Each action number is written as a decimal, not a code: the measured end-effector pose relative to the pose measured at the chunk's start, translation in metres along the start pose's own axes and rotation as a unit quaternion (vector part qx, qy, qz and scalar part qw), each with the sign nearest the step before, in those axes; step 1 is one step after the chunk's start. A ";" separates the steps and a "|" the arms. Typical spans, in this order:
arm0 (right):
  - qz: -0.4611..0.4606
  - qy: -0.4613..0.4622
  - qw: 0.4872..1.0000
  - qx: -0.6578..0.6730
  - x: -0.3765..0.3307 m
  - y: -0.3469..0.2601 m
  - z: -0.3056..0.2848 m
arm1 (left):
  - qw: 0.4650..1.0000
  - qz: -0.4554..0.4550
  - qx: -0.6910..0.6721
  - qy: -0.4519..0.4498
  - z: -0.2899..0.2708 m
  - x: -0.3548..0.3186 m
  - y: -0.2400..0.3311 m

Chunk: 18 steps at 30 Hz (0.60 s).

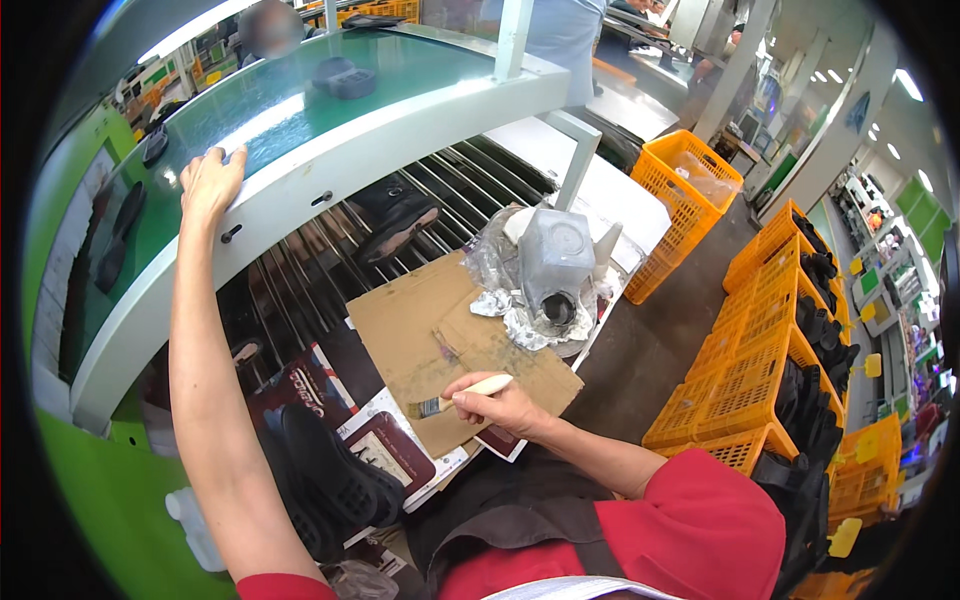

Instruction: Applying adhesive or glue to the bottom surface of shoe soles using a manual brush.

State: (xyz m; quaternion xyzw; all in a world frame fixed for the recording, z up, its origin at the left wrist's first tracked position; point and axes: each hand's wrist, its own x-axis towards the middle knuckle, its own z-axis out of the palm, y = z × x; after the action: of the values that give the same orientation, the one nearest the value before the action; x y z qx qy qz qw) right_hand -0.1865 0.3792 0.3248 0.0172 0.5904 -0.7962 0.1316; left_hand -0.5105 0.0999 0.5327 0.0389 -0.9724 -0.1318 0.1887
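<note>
My right hand point(487, 403) grips a flat paintbrush point(428, 407) by its pale handle, its bristles over a stained sheet of cardboard point(405, 315). My left hand point(212, 183) reaches up to the white edge of a green conveyor belt point(420, 65), fingers apart and bent over the rim, with nothing seen in them. Dark shoe soles lie on the belt: one sole point(345, 78) at the far side, another sole point(122, 237) at the left. Beyond the cardboard, a greyish plastic jug point(557, 255) lies among crumpled plastic film, its dark mouth toward me.
Under the belt, a black shoe point(392, 217) rests on metal rods point(455, 185). Black soles point(325, 475) are stacked near my left forearm. A yellow crate point(682, 210) stands beyond the table; several more crates point(735, 400) filled with black items line the right. People work in the background.
</note>
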 end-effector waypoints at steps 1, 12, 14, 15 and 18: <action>0.000 -0.003 1.000 -0.017 0.000 0.000 0.001 | 1.000 -0.002 -0.001 -0.001 -0.001 -0.001 0.000; -0.093 0.033 0.986 -0.137 0.003 -0.020 0.001 | 1.000 0.006 0.012 -0.019 0.000 0.003 0.000; -0.083 0.051 0.985 -0.145 0.001 -0.023 -0.007 | 1.000 0.000 0.008 -0.015 0.000 0.000 0.004; -0.075 0.071 0.983 -0.154 0.001 -0.024 -0.009 | 1.000 -0.003 0.002 -0.011 0.000 -0.002 0.006; -0.095 0.079 0.981 -0.147 0.001 -0.025 -0.009 | 1.000 -0.003 0.006 -0.014 -0.002 -0.001 0.002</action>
State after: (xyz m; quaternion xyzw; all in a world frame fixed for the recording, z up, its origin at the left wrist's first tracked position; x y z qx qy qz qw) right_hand -0.1946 0.3936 0.3450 0.0045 0.7084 -0.7057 0.0097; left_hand -0.5090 0.1020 0.5344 0.0412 -0.9756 -0.1272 0.1740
